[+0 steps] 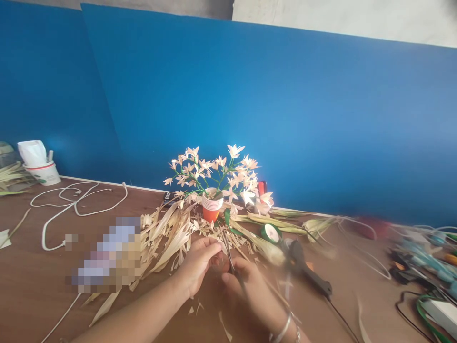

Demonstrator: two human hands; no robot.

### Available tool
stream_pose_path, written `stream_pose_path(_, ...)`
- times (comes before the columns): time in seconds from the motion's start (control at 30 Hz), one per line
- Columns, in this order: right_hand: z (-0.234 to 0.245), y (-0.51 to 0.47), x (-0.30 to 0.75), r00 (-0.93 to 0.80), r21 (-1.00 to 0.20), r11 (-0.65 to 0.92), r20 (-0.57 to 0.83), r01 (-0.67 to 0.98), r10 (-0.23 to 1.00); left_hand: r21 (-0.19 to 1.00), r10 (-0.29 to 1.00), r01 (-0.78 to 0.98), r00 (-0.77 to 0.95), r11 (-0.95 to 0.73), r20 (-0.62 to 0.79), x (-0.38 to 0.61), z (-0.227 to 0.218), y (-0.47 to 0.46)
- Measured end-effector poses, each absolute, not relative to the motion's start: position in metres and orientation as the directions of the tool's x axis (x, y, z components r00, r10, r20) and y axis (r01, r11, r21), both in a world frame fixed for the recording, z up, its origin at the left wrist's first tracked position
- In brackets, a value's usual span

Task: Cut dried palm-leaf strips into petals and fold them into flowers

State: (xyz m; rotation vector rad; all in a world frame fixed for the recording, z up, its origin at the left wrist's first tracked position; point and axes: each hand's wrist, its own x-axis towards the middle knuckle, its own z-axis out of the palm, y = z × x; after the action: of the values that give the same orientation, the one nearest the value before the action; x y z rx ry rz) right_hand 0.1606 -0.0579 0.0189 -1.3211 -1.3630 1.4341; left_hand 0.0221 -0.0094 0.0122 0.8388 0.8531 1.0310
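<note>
My left hand [202,262] is closed in a pinch on a small pale piece of corn husk [224,246], partly hidden by the fingers. My right hand [252,288] is wrapped round a pair of scissors [227,248], whose blades point away from me beside the left fingertips. Just beyond the hands stands an orange and white paper cup [213,209] with pale husk flowers [233,178] on green stems. Loose dry husks [174,228] lie around it, and small cut scraps [196,308] are on the table below my hands.
To the right lie a roll of green tape [270,232] and a black glue gun [310,274] with a cord. A white cable [76,202] and a white tub [50,172] are at left. A blue panel [285,119] rises behind the brown table [32,286]. Tangled items blur at far right.
</note>
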Motion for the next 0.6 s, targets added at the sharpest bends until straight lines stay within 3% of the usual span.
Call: stream_pose_path(0.6,0.0173,-0.0577,0.1595,-0.160,-0.979,-0.150,-0.172,0.140,0.972,0.889,0.948,-0.364,0.256,0.276,-0.190,0.0219,0.0120,-0.0081)
